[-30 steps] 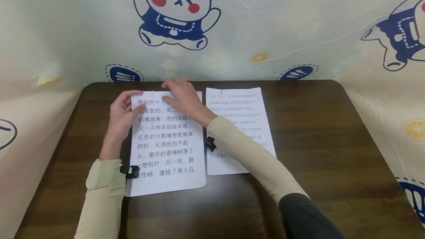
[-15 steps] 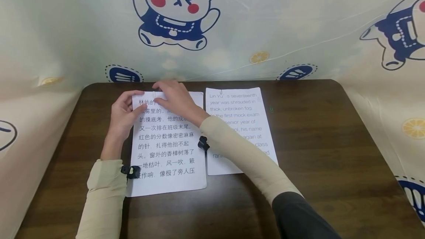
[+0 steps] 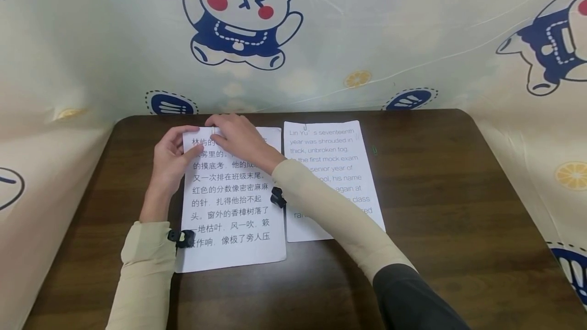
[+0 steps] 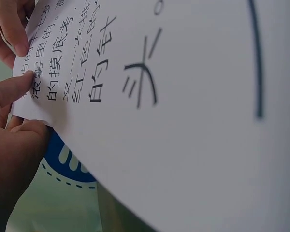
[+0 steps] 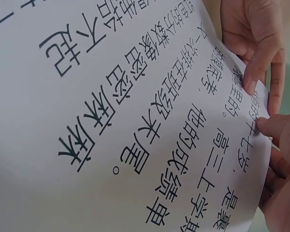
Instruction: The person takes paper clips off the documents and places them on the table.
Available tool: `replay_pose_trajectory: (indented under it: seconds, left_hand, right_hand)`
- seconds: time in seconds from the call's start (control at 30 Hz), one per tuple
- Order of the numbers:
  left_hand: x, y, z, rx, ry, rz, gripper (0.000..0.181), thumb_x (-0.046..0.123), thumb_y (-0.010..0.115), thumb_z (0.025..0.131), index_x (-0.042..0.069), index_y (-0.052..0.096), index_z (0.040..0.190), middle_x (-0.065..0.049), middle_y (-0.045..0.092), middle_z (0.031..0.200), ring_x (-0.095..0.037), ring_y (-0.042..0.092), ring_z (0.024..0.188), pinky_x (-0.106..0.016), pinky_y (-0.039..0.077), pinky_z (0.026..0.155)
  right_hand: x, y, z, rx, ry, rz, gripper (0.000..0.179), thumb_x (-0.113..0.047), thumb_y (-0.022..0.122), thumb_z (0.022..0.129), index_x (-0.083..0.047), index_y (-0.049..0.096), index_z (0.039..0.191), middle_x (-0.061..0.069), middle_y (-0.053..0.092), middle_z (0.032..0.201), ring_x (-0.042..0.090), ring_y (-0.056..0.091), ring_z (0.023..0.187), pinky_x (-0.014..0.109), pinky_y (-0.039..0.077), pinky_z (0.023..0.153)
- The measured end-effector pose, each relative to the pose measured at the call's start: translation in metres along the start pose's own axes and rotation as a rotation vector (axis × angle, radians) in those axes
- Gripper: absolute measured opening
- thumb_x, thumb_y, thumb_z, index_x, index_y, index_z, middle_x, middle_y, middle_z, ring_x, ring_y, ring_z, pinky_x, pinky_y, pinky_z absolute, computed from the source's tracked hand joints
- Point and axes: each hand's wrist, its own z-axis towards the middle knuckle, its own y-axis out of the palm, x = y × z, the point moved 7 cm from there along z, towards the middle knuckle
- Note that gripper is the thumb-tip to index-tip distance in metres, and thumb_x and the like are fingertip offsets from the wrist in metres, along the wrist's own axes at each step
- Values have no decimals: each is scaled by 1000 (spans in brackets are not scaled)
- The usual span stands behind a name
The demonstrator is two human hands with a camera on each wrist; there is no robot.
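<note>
At the bottom of the frame we see pale sleeves (image 3: 142, 274), with wrist cameras (image 3: 181, 238) strapped on; beyond them, left of centre, the Chinese-printed sheet (image 3: 229, 258) lies on a dark wooden table (image 3: 440, 192), the English-printed sheet (image 3: 307, 230) just to its right and partly under the right forearm. Farther up the frame, the left hand (image 3: 168, 159) pinches the Chinese-printed sheet's upper left corner, thumb on the print and fingers behind; the right hand (image 3: 240, 139) pinches its top edge the same way, beside a pale clip (image 3: 213, 130), though we cannot tell whether the clip itself is in that pinch. To work this edge well, we would judge, the left hand should hold the corner steady and flat, while the right presses lightly and squarely at the clip, so that the paper neither creases nor skews; at the far side rises a patterned backdrop (image 3: 321, 39). We count two hands, two printed faces of paper, and three clips plainly seen: the pale one, a dark clip (image 3: 305, 127) atop the English-printed sheet, and a green clip (image 3: 374, 150) on the table, right of centre; a faint mark near the English-printed sheet's right edge may be a fourth.
</note>
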Motion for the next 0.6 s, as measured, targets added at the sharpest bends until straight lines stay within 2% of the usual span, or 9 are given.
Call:
replay_pose_trajectory:
  seconds: [0.3,0.6]
  left_hand:
    - [1,1,0,0,-6,-13,43,13,68,95,19,57,136,-2,65,134,-5,70,97,-14,58,81]
    - [-2,3,0,-1,-25,35,43,17,68,95,20,55,137,-5,63,137,-3,69,97,-13,57,80]
  right_hand:
    - [0,2,-1,-18,-35,-45,40,-28,49,106,-17,55,144,-2,64,136,9,58,120,21,45,103]
    - [4,10,-3,-19,-30,-98,43,-31,44,108,-16,50,148,-1,63,136,10,57,122,21,45,105]
